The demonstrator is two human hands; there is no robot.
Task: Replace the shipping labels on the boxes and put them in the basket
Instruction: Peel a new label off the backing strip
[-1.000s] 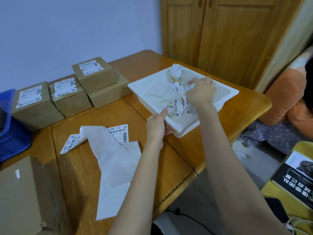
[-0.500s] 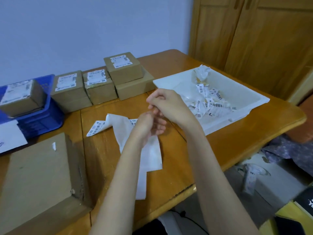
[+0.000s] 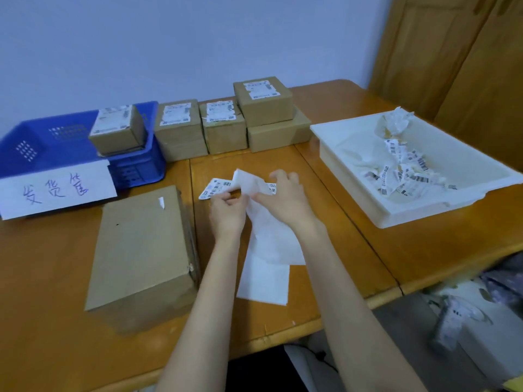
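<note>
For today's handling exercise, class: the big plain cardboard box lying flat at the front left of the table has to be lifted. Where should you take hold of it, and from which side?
Take the big plain cardboard box by its two long side faces, one hand on each, coming from the near table edge. It lies flat with a wide top, probably too broad for a one-hand grip.

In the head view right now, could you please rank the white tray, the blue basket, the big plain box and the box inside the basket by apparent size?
1. white tray
2. big plain box, though nearness inflates it
3. blue basket, partly behind a paper sign
4. box in the basket
</note>
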